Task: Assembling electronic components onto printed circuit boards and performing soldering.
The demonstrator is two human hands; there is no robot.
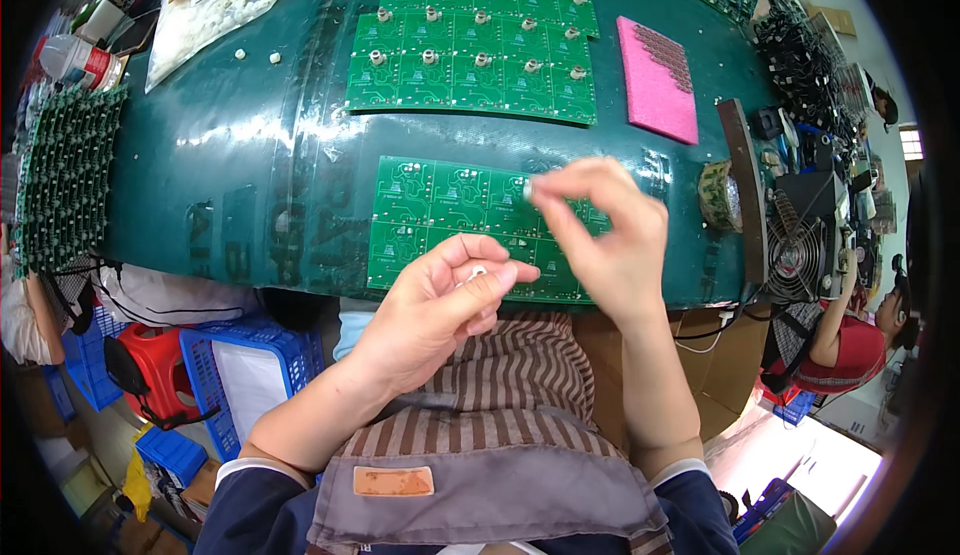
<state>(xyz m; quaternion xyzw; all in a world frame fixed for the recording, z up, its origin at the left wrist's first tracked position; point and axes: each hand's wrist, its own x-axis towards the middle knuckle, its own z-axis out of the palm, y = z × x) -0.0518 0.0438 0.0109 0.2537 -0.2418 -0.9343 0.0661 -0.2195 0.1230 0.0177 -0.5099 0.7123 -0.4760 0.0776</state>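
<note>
Seemingly mid-placement, right fingers (585,181) pinch a white piece (528,189) over the center-frame board (405,193); left fingers (478,295) curl around white bits (478,271); alignment seems called for next.

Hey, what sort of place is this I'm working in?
Likely an electronics assembly workshop: green circuit-board panels lie on the table, more populated boards are massed at its left end, and another person in red is over at the right.

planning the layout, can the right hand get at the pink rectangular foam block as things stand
Probably yes: the right hand is close, with only dark green tabletop showing between it and the foam block, though its grip holds a small whitish part.
</note>
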